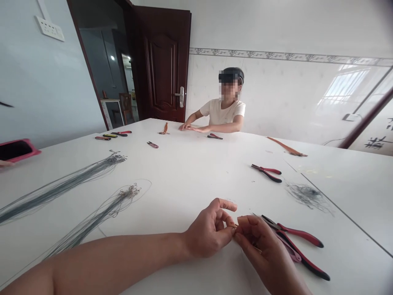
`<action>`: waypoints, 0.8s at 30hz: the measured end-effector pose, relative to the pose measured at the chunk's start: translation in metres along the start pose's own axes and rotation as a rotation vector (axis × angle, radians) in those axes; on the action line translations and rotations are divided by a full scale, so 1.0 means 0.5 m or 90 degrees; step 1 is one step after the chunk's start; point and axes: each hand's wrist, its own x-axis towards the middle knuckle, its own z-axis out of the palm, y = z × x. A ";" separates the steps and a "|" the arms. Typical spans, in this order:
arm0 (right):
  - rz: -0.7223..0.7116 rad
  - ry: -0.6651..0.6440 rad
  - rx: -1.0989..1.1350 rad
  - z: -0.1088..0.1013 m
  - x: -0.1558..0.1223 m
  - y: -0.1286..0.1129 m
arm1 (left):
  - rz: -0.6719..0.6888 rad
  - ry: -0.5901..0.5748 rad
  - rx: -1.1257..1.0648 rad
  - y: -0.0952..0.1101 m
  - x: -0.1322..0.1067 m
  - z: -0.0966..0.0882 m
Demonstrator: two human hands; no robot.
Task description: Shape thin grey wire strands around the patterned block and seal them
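Small piece mostly behind fingertips

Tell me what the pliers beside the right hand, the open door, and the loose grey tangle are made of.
Pliers: probably steel jaws, dark with a dull sheen; the red-and-black handles look like smooth plastic or rubber.
Door: glossy, dark reddish-brown with moulded panels; wood or coated metal, I can't tell.
Tangle: its thin, looping strands suggest fine wire or coated cord.
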 end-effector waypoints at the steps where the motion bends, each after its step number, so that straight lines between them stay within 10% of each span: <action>1: -0.003 0.008 -0.003 0.002 -0.001 0.001 | -0.001 0.003 -0.004 0.000 0.000 0.000; 24: -0.106 0.131 -0.109 0.014 -0.007 0.010 | -0.024 -0.011 -0.025 -0.008 0.003 0.007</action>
